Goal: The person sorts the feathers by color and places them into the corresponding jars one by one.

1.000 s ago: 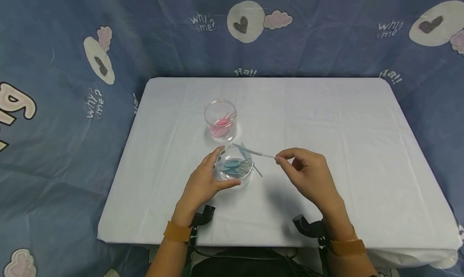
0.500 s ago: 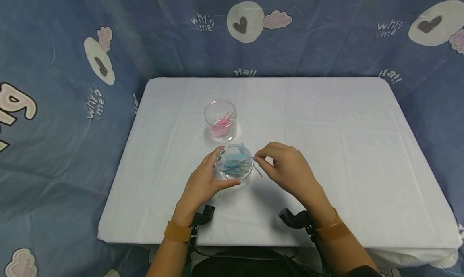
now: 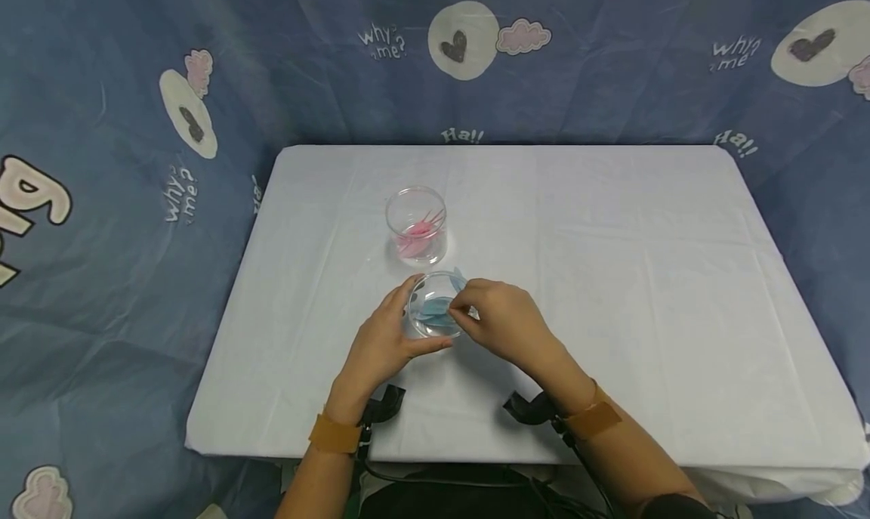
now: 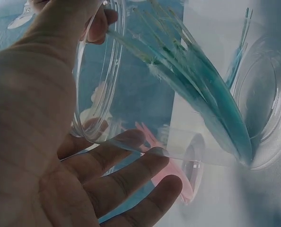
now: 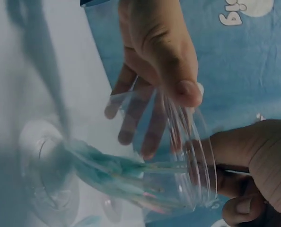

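Note:
My left hand (image 3: 387,341) holds a clear jar (image 3: 424,283) around its side, thumb in front and fingers behind. Several blue feathers (image 4: 206,94) lean inside it with their quills toward the mouth. At the jar's mouth, my right hand (image 3: 506,319) pinches the quill of a blue feather between thumb and index finger; in the left wrist view those fingertips (image 4: 100,28) are just within the rim. Another blue feather (image 3: 458,277) lies on the table beside the jar, partly hidden behind it and the right hand.
Behind the held jar stands a second clear jar (image 3: 416,202) with pink feathers (image 3: 416,241) in it. Both stand on a white-covered table (image 3: 646,277). A blue printed curtain (image 3: 326,88) hangs around the back and sides.
My right hand has moved left, bringing the pinched blue feather from beside the jar into its mouth. The left hand has kept its hold on the jar.

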A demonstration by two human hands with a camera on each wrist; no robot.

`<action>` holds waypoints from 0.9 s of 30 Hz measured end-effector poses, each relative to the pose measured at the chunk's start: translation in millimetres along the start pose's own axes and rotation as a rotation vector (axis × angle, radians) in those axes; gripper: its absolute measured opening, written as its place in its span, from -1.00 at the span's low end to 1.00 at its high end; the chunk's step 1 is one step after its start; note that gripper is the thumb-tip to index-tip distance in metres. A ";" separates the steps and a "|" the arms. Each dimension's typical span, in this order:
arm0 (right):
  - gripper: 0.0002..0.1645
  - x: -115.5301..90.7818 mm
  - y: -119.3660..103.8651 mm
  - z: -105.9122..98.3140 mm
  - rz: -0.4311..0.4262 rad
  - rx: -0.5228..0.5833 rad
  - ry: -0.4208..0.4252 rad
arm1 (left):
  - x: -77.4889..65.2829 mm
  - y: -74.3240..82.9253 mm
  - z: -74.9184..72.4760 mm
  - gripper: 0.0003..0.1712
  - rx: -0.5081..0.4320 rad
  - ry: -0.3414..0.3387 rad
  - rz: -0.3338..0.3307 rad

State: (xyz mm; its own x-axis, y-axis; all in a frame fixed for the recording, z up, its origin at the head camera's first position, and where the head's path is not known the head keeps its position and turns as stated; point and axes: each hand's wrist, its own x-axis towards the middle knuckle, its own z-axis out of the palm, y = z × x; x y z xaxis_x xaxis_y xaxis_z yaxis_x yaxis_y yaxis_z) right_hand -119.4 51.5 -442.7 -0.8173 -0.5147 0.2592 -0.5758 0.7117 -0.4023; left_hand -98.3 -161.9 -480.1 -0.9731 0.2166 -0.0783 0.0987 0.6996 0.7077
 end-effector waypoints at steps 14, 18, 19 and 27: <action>-0.73 -22.4 51.1 17.9 0.421 0.193 0.121 | 0.6 -0.3 0.4 0.26 0.006 0.020 -0.011; -0.63 -33.3 60.2 35.1 0.505 0.137 -0.135 | -0.1 0.4 0.1 0.25 0.001 0.012 -0.016; -0.62 -34.8 61.1 39.6 0.507 0.125 -0.154 | -0.3 0.6 0.0 0.25 -0.001 0.010 -0.015; -0.85 -35.2 59.2 57.7 0.516 0.057 -0.090 | -1.3 2.5 0.0 0.24 0.007 0.014 -0.018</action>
State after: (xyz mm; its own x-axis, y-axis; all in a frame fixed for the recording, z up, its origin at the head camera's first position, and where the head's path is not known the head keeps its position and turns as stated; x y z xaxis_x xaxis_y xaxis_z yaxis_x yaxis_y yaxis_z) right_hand -123.4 84.2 -526.3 -0.9876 -0.1449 -0.0611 -0.0946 0.8579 -0.5050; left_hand -96.8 -160.4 -478.2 -0.9775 0.1945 -0.0812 0.0826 0.7082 0.7012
